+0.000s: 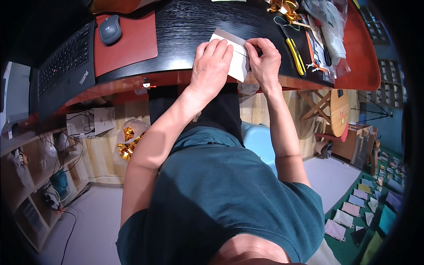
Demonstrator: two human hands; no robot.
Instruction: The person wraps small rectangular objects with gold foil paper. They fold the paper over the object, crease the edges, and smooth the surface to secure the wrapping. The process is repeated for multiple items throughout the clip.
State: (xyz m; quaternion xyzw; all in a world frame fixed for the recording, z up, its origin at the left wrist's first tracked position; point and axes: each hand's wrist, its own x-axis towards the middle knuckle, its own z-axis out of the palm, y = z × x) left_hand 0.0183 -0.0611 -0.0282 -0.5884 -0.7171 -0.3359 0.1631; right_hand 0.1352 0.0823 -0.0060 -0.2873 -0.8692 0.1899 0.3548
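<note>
A white sheet of paper or thin card (238,70) with a greyish strip along its far edge lies on the black wood-grain desk, close to its front edge. My left hand (213,63) rests flat over the sheet's left part, fingers together, pressing it down. At the sheet's right edge my right hand (264,59) pinches thumb and forefinger on a thin dark line, a thread or an edge, that runs across the sheet; which of these cannot be told. Right of that hand lies a yellow and black utility knife or similar tool (295,57).
On the left are a black laptop (63,63), a red mouse mat (139,39) and a grey mouse (110,30). Gold gift bows (286,10) and plastic bags (333,36) lie at the right. Below the desk, a bag of gold bows (128,145) stands near a blue stool (260,142).
</note>
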